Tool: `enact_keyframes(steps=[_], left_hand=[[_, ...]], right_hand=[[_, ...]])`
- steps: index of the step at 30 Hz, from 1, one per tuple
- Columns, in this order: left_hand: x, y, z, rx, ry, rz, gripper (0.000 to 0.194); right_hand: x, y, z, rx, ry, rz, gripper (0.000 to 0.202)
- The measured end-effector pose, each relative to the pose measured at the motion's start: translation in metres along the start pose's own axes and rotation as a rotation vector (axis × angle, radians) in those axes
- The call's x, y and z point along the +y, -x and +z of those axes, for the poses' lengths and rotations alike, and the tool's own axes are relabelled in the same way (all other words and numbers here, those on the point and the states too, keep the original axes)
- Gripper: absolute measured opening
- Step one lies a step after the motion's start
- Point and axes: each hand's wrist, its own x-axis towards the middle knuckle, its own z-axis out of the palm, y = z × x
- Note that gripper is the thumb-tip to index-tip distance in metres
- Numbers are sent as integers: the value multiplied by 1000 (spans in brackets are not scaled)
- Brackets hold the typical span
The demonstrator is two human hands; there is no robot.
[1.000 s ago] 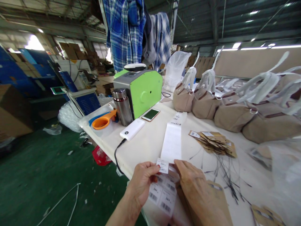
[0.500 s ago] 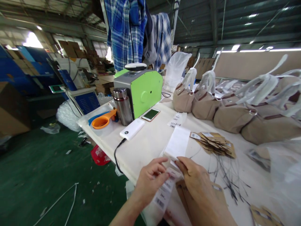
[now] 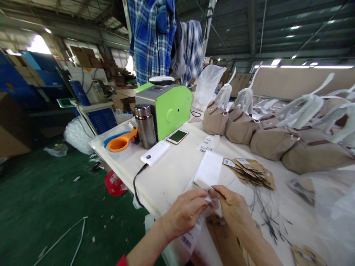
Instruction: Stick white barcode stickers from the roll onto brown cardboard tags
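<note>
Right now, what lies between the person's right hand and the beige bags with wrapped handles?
A loose pile of brown card tags lies between the right hand and the beige bags, seen in the head view.

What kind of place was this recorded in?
Probably a factory or warehouse packing area: brown cartons stacked behind, a row of matching beige bags with wrapped handles, and a pile of brown tags.

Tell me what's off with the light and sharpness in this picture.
In the head view, the window at far left is blown out while the roof falls dark; also in the head view, the rightmost front bag looks stretched, and print on the labels below the left hand is too soft to read.
</note>
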Motion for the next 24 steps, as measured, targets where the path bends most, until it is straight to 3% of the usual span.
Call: enact_keyframes(steps=[24], left_hand=[[0,13,4,-44,-48,-86,19]], right_hand=[[-6,-16,2,45,-26,137,34]])
